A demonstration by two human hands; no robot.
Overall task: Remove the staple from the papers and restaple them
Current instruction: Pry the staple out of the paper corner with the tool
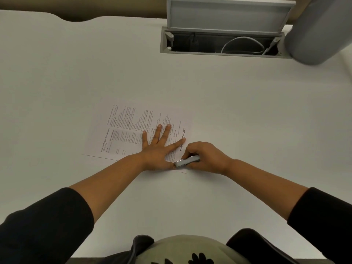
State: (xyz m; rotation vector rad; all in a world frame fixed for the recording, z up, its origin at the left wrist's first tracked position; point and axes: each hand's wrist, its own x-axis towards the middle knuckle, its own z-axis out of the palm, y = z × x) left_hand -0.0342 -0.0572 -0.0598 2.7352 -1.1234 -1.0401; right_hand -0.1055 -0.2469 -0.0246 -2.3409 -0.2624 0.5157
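Left hand (159, 147) lies on the papers (122, 130); stapler (187, 161) at their near-right corner.

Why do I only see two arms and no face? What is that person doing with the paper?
The camera sits on the person's head and looks down, so you see what they see: their own two arms reaching over a white table. The left hand lies flat with its fingers spread on the printed papers, pressing down on them. The right hand grips a small grey tool, probably a stapler or staple remover, at the papers' near corner. I cannot see the staple itself. Farther back, a hatch in the table stands open with a white cable inside.
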